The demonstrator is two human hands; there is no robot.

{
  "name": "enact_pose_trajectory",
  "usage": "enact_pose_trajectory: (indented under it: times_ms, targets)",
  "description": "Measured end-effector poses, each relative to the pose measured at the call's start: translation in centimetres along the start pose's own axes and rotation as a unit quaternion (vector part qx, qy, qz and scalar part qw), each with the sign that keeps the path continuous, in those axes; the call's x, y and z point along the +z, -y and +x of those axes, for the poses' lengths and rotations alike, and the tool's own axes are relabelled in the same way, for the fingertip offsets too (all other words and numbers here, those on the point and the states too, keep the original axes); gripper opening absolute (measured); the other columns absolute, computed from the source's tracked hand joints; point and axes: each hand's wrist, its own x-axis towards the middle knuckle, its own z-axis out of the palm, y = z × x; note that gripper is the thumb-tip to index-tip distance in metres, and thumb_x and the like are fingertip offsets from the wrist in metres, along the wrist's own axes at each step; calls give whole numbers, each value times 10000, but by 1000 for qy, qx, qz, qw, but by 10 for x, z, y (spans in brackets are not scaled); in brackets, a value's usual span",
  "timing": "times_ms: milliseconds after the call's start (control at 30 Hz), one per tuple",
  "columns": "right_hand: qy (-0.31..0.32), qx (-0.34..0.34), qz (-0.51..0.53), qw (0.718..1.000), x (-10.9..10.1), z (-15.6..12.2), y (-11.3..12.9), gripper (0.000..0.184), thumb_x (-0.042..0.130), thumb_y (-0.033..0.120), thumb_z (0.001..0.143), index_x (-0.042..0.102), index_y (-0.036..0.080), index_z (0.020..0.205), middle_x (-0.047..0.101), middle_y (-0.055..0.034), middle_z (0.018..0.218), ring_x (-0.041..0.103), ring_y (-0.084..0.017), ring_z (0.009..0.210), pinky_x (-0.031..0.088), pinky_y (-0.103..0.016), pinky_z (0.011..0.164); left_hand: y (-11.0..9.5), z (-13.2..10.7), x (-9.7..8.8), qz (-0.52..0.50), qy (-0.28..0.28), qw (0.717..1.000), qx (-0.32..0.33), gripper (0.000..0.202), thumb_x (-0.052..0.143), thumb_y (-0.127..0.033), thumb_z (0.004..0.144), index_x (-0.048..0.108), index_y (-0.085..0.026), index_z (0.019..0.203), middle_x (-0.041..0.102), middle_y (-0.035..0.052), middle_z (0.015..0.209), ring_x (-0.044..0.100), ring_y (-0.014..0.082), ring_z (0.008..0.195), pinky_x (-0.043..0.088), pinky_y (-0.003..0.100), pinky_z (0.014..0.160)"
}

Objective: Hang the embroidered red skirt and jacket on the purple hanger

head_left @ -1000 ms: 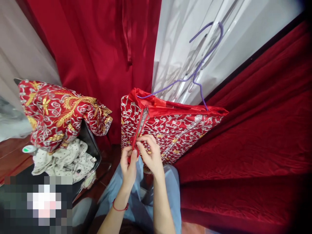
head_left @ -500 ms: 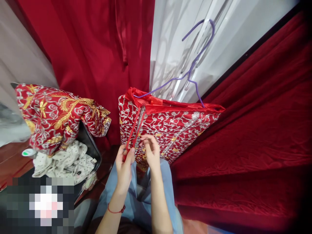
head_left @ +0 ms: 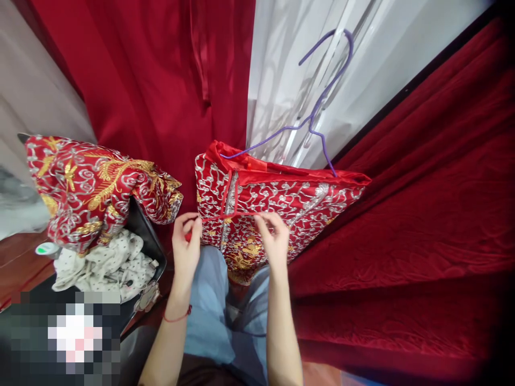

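Note:
In front of my knees hangs a red embroidered skirt [head_left: 277,203] with silver and gold patterns and a red satin waistband. A purple hanger [head_left: 313,115] reaches into its top. Thin red ties [head_left: 231,215] run from the waistband and stretch almost level between my hands, crossing in the middle. My left hand [head_left: 188,236] pinches one tie at the skirt's left edge. My right hand [head_left: 274,233] pinches the other over the skirt's front. Both hands are closed at the fingertips, well apart from each other.
At left a black chair [head_left: 147,236] bears a red and gold embroidered garment [head_left: 104,187] and a crumpled white dotted cloth [head_left: 104,268]. Red curtains [head_left: 169,80] hang behind, and dark red drapery [head_left: 402,241] fills the right. A white curtain [head_left: 277,64] is behind the hanger.
My hands have moved apart, left hand leftward and right hand rightward. The ties, which hung down together toward my left hand, are now drawn out sideways.

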Motion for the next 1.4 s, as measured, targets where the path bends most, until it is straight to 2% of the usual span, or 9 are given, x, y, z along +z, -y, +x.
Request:
enact_pose_trajectory:
  times_ms: [133, 200, 333, 500, 733, 1000, 1067, 1267, 1400]
  targets:
    - [-200, -17, -57, 978, -32, 27, 4, 232, 628, 391, 872, 689, 168, 886, 669, -35, 821, 579, -160, 728, 447, -293, 690, -6, 53, -5, 129, -19, 981, 141, 243, 582, -383, 928, 568, -177, 1054, 622, -24, 702, 618, 116, 703, 480, 243, 768]
    - [-231, -48, -107, 966, -40, 33, 12, 189, 593, 338, 877, 674, 169, 896, 673, -46, 852, 586, -171, 752, 453, -309, 715, -12, 63, -1, 199, -23, 963, 178, 254, 583, -361, 924, 569, -172, 1094, 701, 33, 869, 669, 157, 864, 482, 308, 895]
    - [-102, -147, -177, 968, -27, 35, 35, 247, 535, 182, 820, 649, 196, 1038, 690, -66, 993, 613, -219, 937, 473, -395, 879, -32, 56, 22, 227, 32, 947, 225, 278, 580, -352, 925, 603, -177, 1140, 698, 94, 1147, 646, 205, 1091, 437, 379, 1035]
    - [112, -200, -199, 953, 18, 46, 54, 256, 533, 211, 877, 616, 168, 1116, 693, -118, 1096, 618, -251, 1031, 473, -423, 963, -46, 53, 51, 238, 163, 925, 246, 264, 607, -338, 911, 633, -199, 1134, 712, 83, 1169, 652, 228, 1105, 446, 402, 1039]
    - [147, -149, -256, 944, 36, 65, 57, 174, 546, 241, 929, 705, 179, 966, 752, -96, 950, 691, -233, 851, 511, -347, 797, -48, 73, 44, 204, 233, 920, 240, 144, 596, -281, 921, 714, -201, 940, 764, 25, 838, 722, 175, 798, 523, 292, 819]
    - [-113, -184, -208, 954, 13, 84, 69, 253, 513, 334, 949, 726, 200, 925, 754, -65, 921, 684, -206, 822, 516, -359, 775, -64, 110, 34, 171, 62, 950, 255, 199, 604, -343, 923, 713, -181, 886, 717, 7, 709, 682, 138, 693, 511, 250, 735]
    - [-124, -172, -196, 957, 12, 85, 70, 240, 522, 346, 938, 705, 199, 889, 741, -59, 873, 669, -194, 776, 508, -347, 740, -64, 115, 32, 164, 54, 950, 260, 205, 593, -348, 930, 699, -180, 883, 722, 16, 743, 687, 139, 722, 518, 261, 774]
    - [61, -70, -43, 995, 23, 82, 64, 121, 628, 298, 827, 643, 194, 888, 689, -11, 751, 631, -143, 691, 493, -304, 716, -60, 103, 46, 70, 216, 934, 275, 236, 663, -293, 879, 583, -177, 1069, 705, 61, 985, 685, 152, 936, 523, 295, 908]
    - [186, 46, 120, 974, 27, 84, 60, 224, 681, 390, 803, 651, 195, 907, 661, 16, 712, 595, -121, 671, 481, -281, 719, -55, 97, 59, 10, 250, 943, 221, 283, 655, -327, 893, 544, -188, 1113, 674, 36, 933, 673, 125, 865, 527, 252, 831]
